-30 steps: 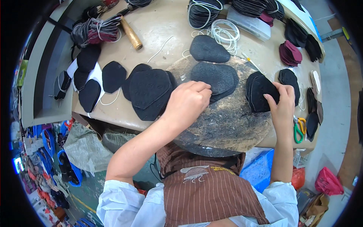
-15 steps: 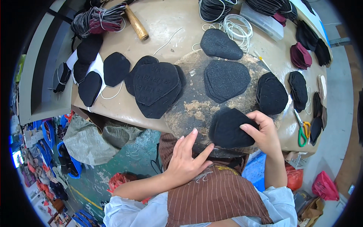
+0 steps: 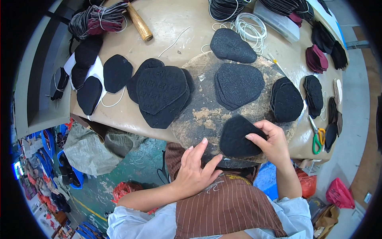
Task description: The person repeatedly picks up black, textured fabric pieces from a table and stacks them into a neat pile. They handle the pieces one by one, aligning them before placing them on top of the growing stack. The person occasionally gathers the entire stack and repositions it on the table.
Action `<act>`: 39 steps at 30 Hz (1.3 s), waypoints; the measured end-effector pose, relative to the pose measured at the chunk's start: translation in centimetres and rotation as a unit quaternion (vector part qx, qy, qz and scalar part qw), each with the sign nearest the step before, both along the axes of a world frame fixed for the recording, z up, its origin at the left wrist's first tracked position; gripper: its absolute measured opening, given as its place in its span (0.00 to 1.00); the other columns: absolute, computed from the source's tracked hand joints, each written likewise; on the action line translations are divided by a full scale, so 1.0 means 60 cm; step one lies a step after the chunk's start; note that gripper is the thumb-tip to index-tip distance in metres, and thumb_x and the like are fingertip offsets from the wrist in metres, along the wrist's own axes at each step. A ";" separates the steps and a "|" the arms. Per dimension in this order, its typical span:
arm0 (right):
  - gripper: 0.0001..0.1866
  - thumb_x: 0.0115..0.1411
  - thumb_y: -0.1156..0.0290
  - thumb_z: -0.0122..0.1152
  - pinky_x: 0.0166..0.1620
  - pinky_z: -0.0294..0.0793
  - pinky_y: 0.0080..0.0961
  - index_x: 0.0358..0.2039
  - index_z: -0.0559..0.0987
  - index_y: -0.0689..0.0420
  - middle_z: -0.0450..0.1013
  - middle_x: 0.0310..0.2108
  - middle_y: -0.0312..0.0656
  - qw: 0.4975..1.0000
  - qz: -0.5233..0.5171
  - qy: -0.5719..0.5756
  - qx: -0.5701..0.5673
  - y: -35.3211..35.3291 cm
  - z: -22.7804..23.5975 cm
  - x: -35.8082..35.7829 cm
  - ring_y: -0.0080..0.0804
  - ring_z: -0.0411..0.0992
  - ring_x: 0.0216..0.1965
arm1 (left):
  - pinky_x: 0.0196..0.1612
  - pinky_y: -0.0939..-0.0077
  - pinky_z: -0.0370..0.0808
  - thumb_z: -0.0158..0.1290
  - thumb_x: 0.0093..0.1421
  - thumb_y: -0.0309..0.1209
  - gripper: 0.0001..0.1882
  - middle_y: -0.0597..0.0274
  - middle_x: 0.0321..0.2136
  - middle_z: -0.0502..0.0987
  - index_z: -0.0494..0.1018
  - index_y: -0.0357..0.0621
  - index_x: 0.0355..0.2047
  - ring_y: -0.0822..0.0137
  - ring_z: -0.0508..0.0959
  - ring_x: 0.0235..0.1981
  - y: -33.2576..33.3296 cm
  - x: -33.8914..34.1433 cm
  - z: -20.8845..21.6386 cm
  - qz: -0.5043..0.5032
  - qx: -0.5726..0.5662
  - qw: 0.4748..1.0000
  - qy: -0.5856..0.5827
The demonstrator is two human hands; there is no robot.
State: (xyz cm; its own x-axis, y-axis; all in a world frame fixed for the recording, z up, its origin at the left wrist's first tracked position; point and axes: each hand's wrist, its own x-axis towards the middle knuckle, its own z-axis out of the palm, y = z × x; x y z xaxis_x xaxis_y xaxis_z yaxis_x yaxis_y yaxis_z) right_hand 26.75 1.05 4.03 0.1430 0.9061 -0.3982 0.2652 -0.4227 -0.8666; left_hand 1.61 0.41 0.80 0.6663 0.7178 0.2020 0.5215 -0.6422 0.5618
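while a black rounded piece (image 3: 238, 137) lies toward six o'clock on a worn round board (image 3: 203, 113), the right hand (image 3: 272, 144) pinches its three o'clock edge, thumb on top and fingers behind; whether it is one layer or several i cannot tell. the left hand (image 3: 196, 169) holds nothing, its fingers spread wide and palm turned down at eight o'clock, one fingertip just beside the piece's lower edge, though contact is unclear. for a good hold here, i'd judge that the right thumb should press lightly close to the rim, so the soft-looking sheet doesn't crease, and that the left fingertips do best flat, steadying the near edge without covering the outline. from the piece, a speckled dark stack (image 3: 240, 84) sits at twelve o'clock on the board, slightly fanned, and another black stack (image 3: 288, 101) at two; squaring edges by touch would seem wise with such like-coloured shapes. at ten o'clock, a larger overlapping pile (image 3: 161, 89) bears stitched-looking marks on top. farther out on the desk (image 3: 179, 59), scissors (image 3: 318, 132) lie at three o'clock, a white cord coil (image 3: 260, 36) just past twelve, and a wooden handle (image 3: 140, 24) between ten and eleven.
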 end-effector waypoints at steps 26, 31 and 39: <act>0.11 0.48 0.68 0.71 0.27 0.69 0.31 0.27 0.76 0.57 0.71 0.17 0.39 0.961 0.185 -0.138 0.151 -0.003 0.074 0.023 0.37 0.72 0.21 | 0.46 0.70 0.71 0.64 0.51 0.26 0.41 0.53 0.38 0.76 0.53 0.39 0.61 0.65 0.78 0.42 0.107 0.074 0.057 0.009 -0.384 0.906 -0.175; 0.13 0.48 0.72 0.70 0.36 0.70 0.27 0.32 0.77 0.60 0.71 0.27 0.42 0.929 -0.038 -0.310 0.197 0.006 0.057 0.101 0.35 0.72 0.29 | 0.41 0.78 0.76 0.56 0.51 0.13 0.35 0.52 0.38 0.74 0.54 0.35 0.59 0.68 0.78 0.38 0.193 0.030 0.105 0.223 -0.258 0.854 -0.392; 0.22 0.47 0.76 0.68 0.40 0.68 0.27 0.44 0.74 0.63 0.66 0.33 0.43 0.877 -0.051 -0.448 0.166 0.026 0.042 0.137 0.34 0.68 0.35 | 0.51 0.63 0.71 0.61 0.49 0.28 0.13 0.54 0.41 0.78 0.77 0.41 0.37 0.56 0.77 0.45 0.214 0.115 0.053 0.001 0.144 0.989 -0.044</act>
State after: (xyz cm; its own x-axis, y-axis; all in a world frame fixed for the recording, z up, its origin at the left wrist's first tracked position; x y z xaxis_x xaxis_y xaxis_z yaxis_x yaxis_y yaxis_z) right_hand 35.00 2.62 6.53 0.3514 0.9150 0.1983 0.8782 -0.2486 -0.4087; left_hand 8.50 13.28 3.99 0.6363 0.6233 0.4546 0.4796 -0.7812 0.3997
